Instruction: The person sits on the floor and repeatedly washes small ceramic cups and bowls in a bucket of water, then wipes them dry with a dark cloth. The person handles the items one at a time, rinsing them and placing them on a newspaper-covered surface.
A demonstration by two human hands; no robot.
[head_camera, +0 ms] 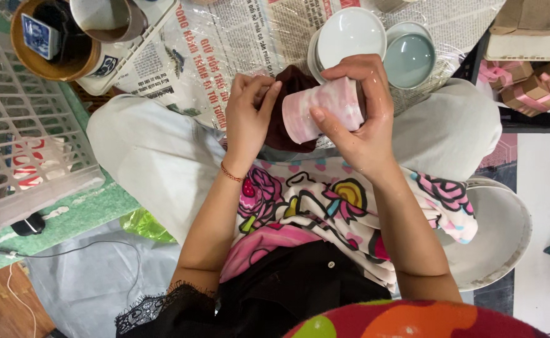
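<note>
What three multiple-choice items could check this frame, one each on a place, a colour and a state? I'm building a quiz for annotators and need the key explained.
1. Where is the white plastic crate?
A. At the picture's left side
B. On the person's lap
C. Behind the gift boxes

2. What colour is the cup in the right hand?
A. Solid blue
B. Pink and white marbled
C. Black

3. What is the left hand doing?
A. Resting flat on the knee
B. Pressing a dark maroon cloth at the cup
C. Lifting a bowl

Answers: 1 A, the crate stands on green matting at the left; 2 B, pink streaks show on white; 3 B, its fingers grip the cloth beside the cup.
</note>
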